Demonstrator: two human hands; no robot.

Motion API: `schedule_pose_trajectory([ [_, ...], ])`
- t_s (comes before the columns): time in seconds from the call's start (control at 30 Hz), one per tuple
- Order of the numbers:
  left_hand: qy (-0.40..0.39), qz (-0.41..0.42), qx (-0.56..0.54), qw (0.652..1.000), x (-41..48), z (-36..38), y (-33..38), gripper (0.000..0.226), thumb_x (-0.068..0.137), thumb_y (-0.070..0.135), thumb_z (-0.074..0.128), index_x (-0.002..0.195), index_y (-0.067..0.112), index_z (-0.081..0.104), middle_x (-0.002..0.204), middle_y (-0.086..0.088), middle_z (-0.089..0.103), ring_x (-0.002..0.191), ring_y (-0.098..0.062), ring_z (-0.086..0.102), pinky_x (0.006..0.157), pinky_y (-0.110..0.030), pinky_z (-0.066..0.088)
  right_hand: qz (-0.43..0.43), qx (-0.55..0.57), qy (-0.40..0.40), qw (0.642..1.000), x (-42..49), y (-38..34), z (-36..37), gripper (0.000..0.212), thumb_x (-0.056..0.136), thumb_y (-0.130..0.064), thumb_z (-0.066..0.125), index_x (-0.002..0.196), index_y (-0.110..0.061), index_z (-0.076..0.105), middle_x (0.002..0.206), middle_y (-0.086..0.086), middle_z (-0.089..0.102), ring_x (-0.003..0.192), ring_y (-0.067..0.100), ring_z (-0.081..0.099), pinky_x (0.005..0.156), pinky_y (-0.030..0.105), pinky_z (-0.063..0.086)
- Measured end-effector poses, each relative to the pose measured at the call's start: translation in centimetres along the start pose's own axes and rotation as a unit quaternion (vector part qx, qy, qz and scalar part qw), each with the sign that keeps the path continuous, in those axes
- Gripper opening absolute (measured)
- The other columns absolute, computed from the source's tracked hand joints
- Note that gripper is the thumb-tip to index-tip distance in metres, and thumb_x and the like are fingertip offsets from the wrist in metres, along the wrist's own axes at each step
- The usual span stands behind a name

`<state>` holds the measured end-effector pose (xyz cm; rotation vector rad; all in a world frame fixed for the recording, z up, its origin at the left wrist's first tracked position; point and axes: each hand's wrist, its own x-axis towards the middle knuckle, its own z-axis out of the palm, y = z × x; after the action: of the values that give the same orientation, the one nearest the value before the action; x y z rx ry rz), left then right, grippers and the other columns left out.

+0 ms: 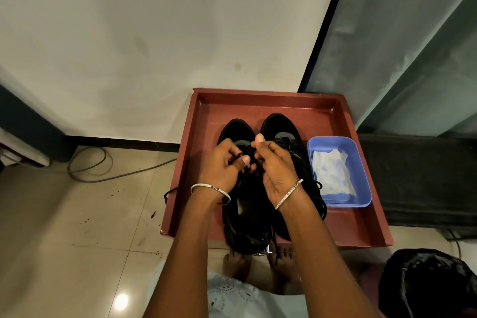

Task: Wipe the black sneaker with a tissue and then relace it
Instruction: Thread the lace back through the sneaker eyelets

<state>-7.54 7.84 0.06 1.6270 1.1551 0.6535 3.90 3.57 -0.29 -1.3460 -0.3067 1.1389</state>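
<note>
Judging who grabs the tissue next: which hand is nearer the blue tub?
Right. The right hand sits just left of the blue tub; the left hand is farther left, beyond it.

Maroon tray (271,100), white wall behind it. Two black sneakers lie side by side in it, toes to the wall: left sneaker (237,128), right sneaker (280,124). Both hands work above the left one. Left hand (219,166) pinches the black lace (172,191); right hand (275,165) has its thumb up and fingers curled on it. One lace end trails over the tray's left rim. Blue tub (362,162) sits just right of the sneakers with a white tissue (330,173) inside.
</note>
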Motion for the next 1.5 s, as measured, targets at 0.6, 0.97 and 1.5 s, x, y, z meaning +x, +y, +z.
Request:
schedule_pose_trajectory([
  [0.6, -0.023, -0.216, -0.259, 0.941, 0.4, -0.4, 0.4, 0.011, 0.087, 0.006, 0.070, 0.083, 0.002, 0.062, 0.079, -0.013, 0.068, 0.065, -0.017, 0.065, 0.063, -0.022, 0.055, -0.231, -0.459, -0.054, 0.856, -2.0, 0.1, -3.1, 0.020, 0.078, -0.037, 0.081, 0.072, -0.024, 0.067, 0.068, -0.009, 0.061, 0.059, 0.002, 0.053, 0.056, 0.011, 0.039],
  [0.97, -0.021, -0.266, -0.269, 0.925, 0.5, -0.5, 0.1, 0.014, 0.081, 0.015, 0.078, 0.073, 0.013, 0.066, 0.077, -0.008, 0.069, 0.068, -0.015, 0.061, 0.067, -0.025, 0.047, -0.221, -0.430, -0.054, 0.874, -2.3, -0.4, -3.4, 0.014, 0.084, -0.021, 0.075, 0.072, -0.017, 0.070, 0.065, -0.007, 0.064, 0.058, 0.008, 0.055, 0.055, 0.012, 0.041],
  [1.5, 0.019, -0.337, -0.291, 0.895, 1.3, -0.1, -1.1, 0.012, 0.094, 0.016, 0.064, 0.084, 0.010, 0.068, 0.089, -0.004, 0.071, 0.077, -0.013, 0.067, 0.073, -0.029, 0.048, 0.045, 0.078, -0.070, 0.993, -3.2, -0.4, -1.7, 0.023, 0.091, -0.005, 0.051, 0.069, -0.011, 0.052, 0.086, 0.008, 0.071, 0.047, 0.009, 0.046, 0.042, 0.019, 0.030],
])
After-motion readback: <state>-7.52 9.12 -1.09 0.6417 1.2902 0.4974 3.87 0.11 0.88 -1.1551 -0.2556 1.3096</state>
